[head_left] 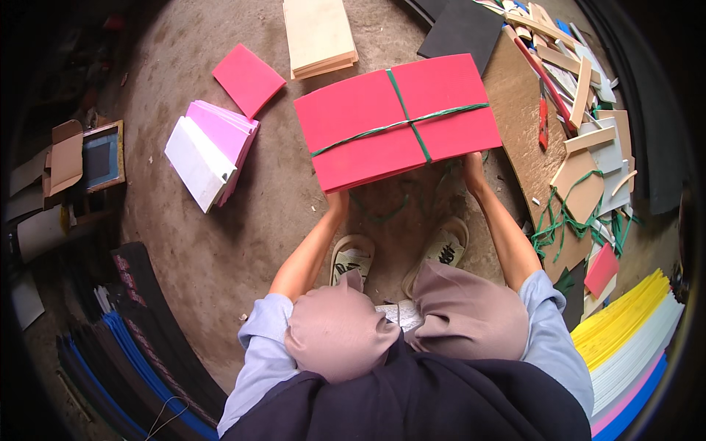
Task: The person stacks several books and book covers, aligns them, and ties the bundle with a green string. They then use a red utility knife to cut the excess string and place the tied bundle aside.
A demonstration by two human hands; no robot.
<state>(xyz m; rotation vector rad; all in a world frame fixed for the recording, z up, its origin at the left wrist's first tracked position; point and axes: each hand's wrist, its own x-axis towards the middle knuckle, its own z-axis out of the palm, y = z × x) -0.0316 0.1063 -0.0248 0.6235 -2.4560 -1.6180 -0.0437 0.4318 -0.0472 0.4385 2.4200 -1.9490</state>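
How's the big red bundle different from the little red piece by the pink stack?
The red bundle looks bigger than the small red piece. Green string crosses the red bundle; none shows on the small red piece. The left hand and right hand hold the red bundle, while the small red piece lies on the floor. Both have flat red tops.

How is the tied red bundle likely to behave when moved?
The red bundle should probably stay together: crossed green twine binds it. It seems fairly stiff, looking flat between the left hand and the right hand.
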